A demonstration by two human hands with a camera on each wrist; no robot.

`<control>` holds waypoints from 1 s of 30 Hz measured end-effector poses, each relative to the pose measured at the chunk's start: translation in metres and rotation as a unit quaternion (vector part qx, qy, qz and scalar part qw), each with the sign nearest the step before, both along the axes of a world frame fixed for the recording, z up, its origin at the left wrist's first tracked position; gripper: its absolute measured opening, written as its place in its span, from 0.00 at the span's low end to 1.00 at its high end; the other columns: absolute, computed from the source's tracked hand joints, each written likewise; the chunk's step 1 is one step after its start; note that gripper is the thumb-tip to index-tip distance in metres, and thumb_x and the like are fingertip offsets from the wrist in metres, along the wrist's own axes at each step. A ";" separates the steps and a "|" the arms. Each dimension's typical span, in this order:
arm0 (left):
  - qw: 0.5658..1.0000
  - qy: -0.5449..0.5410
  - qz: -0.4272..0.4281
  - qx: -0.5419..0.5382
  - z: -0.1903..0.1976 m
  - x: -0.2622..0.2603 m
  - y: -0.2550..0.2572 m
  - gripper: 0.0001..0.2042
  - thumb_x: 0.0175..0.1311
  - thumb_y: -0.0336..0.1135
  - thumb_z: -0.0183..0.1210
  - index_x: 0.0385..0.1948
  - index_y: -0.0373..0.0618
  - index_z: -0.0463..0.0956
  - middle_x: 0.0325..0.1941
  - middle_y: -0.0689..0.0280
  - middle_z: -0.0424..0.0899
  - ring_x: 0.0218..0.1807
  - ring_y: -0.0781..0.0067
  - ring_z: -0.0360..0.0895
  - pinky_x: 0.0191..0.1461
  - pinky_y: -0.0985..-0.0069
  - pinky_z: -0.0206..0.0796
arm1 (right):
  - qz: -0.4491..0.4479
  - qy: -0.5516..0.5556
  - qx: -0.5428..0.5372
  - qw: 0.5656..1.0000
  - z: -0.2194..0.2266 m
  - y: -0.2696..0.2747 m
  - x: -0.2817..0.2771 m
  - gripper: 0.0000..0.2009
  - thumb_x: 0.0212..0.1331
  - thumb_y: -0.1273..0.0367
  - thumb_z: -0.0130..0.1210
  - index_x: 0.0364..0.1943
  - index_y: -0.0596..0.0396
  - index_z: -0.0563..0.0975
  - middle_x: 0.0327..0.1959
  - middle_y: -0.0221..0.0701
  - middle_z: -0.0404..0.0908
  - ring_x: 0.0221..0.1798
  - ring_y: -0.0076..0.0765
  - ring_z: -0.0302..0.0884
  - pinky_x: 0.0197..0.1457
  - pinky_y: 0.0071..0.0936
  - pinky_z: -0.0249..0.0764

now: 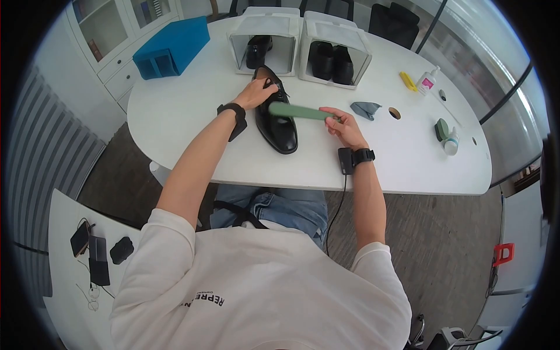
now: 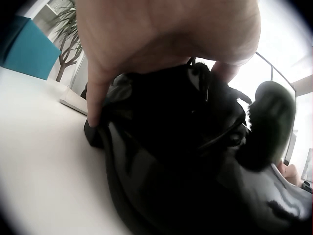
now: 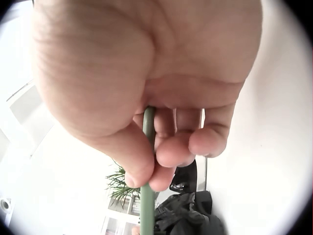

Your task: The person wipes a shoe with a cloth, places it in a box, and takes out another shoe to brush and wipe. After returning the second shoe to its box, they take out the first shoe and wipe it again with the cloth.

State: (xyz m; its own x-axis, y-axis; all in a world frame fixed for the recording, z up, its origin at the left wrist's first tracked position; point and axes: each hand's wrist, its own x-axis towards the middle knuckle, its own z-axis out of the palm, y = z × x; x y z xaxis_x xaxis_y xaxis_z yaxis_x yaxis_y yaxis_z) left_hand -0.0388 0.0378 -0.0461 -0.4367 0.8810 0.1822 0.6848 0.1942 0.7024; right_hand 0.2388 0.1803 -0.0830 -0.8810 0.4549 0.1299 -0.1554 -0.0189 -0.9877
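Note:
A black leather lace-up shoe [image 1: 279,135] stands on the white table, toe toward the person. My left hand [image 1: 256,94] grips it around the opening, with fingers and thumb on opposite sides in the left wrist view. In my right hand [image 1: 349,129] is a green shoe brush [image 1: 303,112], pinched by its slim handle between thumb and fingers. The head of the brush overlaps the shoe in the head view. Dark bristles on that brush head [image 2: 271,122] face the laces in the left wrist view, right at the shoe's side.
Behind the shoe are two white shoe boxes, one [image 1: 265,24] with a black shoe inside, the other [image 1: 335,32] with a black pair. A blue bag [image 1: 175,48] lies back left. To the right are a grey cloth [image 1: 366,109], a pump bottle [image 1: 427,80] and a white bottle [image 1: 451,144].

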 end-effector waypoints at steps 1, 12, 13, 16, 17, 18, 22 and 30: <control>1.000 -0.012 -0.003 0.001 0.000 0.000 0.000 0.32 0.58 0.53 0.51 0.54 0.29 0.70 0.57 0.44 0.74 0.61 0.51 0.70 0.65 0.69 0.57 | 0.001 -0.001 0.000 1.000 -0.001 0.002 0.001 0.16 0.61 0.69 0.59 0.52 0.59 0.77 0.26 0.20 0.72 0.26 0.16 0.62 0.29 0.14 0.59; 0.991 -0.130 -0.008 0.011 0.005 -0.004 -0.007 0.17 0.59 0.50 0.52 0.30 0.43 0.69 0.33 0.69 0.69 0.39 0.75 0.62 0.49 0.77 0.57 | 0.005 0.000 -0.026 1.000 0.000 0.004 0.002 0.18 0.59 0.68 0.60 0.52 0.60 0.77 0.25 0.20 0.72 0.25 0.16 0.63 0.30 0.15 0.61; 0.990 -0.138 -0.001 0.007 0.006 -0.002 -0.009 0.19 0.59 0.53 0.52 0.32 0.43 0.70 0.34 0.68 0.70 0.41 0.74 0.64 0.51 0.76 0.57 | 0.007 -0.002 -0.027 1.000 -0.001 0.005 0.003 0.18 0.59 0.68 0.60 0.52 0.60 0.77 0.25 0.20 0.72 0.25 0.16 0.63 0.30 0.15 0.61; 0.989 -0.147 0.008 0.006 0.011 0.005 -0.013 0.25 0.57 0.60 0.54 0.36 0.42 0.73 0.39 0.65 0.74 0.46 0.70 0.67 0.56 0.74 0.57 | 0.102 -0.032 -0.053 0.993 0.000 0.009 0.008 0.18 0.59 0.68 0.61 0.53 0.61 0.76 0.28 0.20 0.74 0.27 0.15 0.65 0.31 0.14 0.62; 0.989 -0.150 0.012 0.008 0.012 0.006 -0.015 0.29 0.56 0.63 0.55 0.40 0.40 0.75 0.42 0.63 0.76 0.50 0.68 0.69 0.59 0.73 0.56 | 0.111 -0.030 -0.053 0.992 0.000 0.008 0.008 0.19 0.59 0.68 0.61 0.52 0.61 0.76 0.29 0.20 0.74 0.28 0.15 0.65 0.32 0.14 0.63; 0.988 -0.150 0.014 0.008 0.012 0.005 -0.016 0.29 0.56 0.63 0.55 0.40 0.40 0.75 0.42 0.63 0.76 0.50 0.68 0.69 0.59 0.73 0.56 | 0.119 -0.030 -0.053 0.991 0.000 0.006 0.008 0.19 0.58 0.67 0.62 0.52 0.61 0.76 0.29 0.20 0.75 0.28 0.15 0.66 0.32 0.14 0.63; 0.983 -0.178 0.044 0.027 -0.001 -0.005 -0.016 0.36 0.53 0.66 0.56 0.46 0.35 0.75 0.48 0.58 0.77 0.55 0.64 0.70 0.64 0.71 0.54 | 0.095 -0.008 -0.055 0.994 -0.002 0.008 0.008 0.19 0.58 0.67 0.62 0.51 0.61 0.77 0.29 0.21 0.76 0.27 0.16 0.66 0.32 0.14 0.64; 0.985 -0.156 0.017 0.071 -0.004 -0.010 -0.020 0.30 0.61 0.58 0.54 0.46 0.33 0.75 0.46 0.60 0.78 0.52 0.69 0.71 0.61 0.75 0.57 | 0.082 -0.003 -0.050 0.995 -0.001 0.007 0.008 0.19 0.56 0.68 0.64 0.51 0.61 0.77 0.30 0.22 0.77 0.29 0.17 0.70 0.33 0.14 0.65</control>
